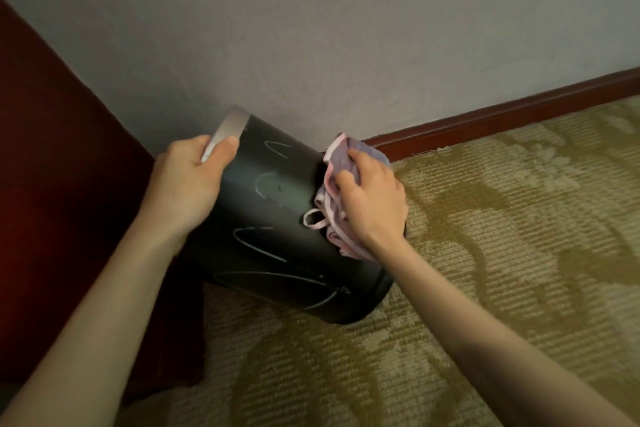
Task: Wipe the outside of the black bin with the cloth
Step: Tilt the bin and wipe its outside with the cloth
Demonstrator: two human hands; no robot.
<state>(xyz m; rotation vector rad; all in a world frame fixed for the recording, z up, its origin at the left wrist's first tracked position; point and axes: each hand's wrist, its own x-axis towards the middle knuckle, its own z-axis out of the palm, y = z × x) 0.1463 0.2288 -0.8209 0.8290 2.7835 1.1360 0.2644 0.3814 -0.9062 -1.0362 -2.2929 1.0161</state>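
The black bin point(277, 218) stands on the carpet, tilted to the left, with a silver rim band at its top and pale chalk-like scribbles on its side. My left hand point(194, 180) grips the bin at the silver rim, thumb across the band. My right hand point(372, 204) presses a crumpled pink and grey cloth point(332, 184) against the bin's right side, fingers closed over it. A loop of the cloth hangs against the black wall. The bin's opening is hidden from me.
A grey wall point(346, 28) rises right behind the bin, with a dark red-brown skirting board point(502, 114) along its foot. A dark red piece of furniture point(52, 184) stands close on the left. Patterned beige-green carpet point(485, 270) spreads to the right and front.
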